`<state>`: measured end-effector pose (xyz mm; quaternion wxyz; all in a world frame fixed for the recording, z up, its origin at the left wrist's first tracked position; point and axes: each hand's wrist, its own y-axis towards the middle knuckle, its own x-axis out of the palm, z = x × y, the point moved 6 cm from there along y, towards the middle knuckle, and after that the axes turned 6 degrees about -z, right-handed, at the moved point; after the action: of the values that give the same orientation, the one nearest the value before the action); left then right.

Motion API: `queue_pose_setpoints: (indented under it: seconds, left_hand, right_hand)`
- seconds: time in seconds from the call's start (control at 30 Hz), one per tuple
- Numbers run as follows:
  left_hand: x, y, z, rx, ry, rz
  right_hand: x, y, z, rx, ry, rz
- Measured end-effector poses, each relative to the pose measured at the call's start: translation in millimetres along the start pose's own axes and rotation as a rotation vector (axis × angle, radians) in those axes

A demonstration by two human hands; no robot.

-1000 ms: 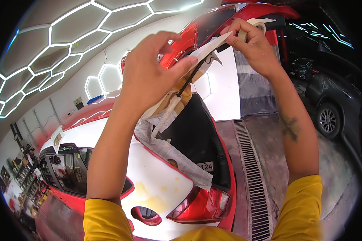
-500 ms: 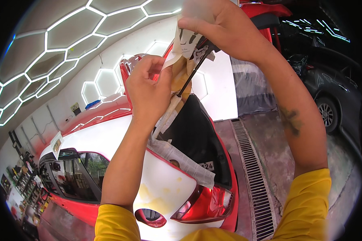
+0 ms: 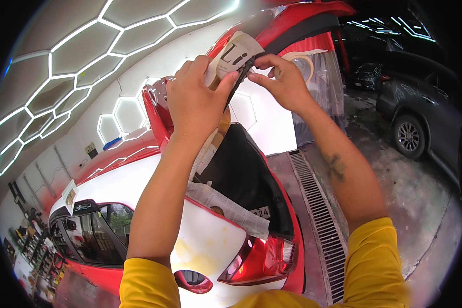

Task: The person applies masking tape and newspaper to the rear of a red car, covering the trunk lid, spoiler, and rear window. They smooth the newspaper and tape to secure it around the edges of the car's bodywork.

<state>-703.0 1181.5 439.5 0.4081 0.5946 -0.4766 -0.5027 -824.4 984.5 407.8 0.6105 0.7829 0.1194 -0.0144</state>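
Observation:
A piece of printed newspaper point(image 3: 236, 54) is wrapped against the upper end of a black gas strut point(image 3: 234, 88) beneath the raised red tailgate point(image 3: 303, 23). My left hand point(image 3: 192, 97) grips the paper's near side, with the thumb pressed against the strut. On the other side, my right hand point(image 3: 282, 82) pinches the paper's edge by the strut; its fingertips are partly hidden. Just behind the right hand shows the rim of a masking tape roll point(image 3: 311, 68); I cannot tell whether the hand carries it.
The car's rear quarter panel point(image 3: 205, 231) is white with yellowish patches, above a red tail light point(image 3: 259, 259). More newspaper point(image 3: 231, 205) covers the edge of the dark hatch opening point(image 3: 241, 174). A floor grate point(image 3: 318, 226) runs alongside, and a dark car point(image 3: 421, 108) stands at right.
My right hand has come down from the paper's top to its right side by the strut. My left hand has shifted up onto the paper, which now lies closer around the strut.

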Motion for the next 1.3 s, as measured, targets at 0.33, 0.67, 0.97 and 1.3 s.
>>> queue_pose_setpoints:
  seconds: [0.33, 0.67, 0.97, 1.3]
  left_hand:
    - [-3.7, 22.8, 1.8, 0.029, -0.279, -0.066]
    - [-0.9, 53.9, 14.9, 0.116, 0.025, -0.061]
    - [-16.6, 54.0, 24.0, 0.449, -0.06, -0.207]
    - [-60.6, -162.9, -103.9, -0.365, -0.314, 0.287]
  right_hand:
    - [8.7, -3.1, 50.5, 0.141, 0.189, 0.114]
    - [-69.5, 26.0, 17.9, -0.044, -0.132, 0.238]
    - [-52.6, 52.8, -91.1, -0.298, -0.03, -0.343]
    - [-88.5, 4.1, -94.8, -0.312, -0.272, -0.259]
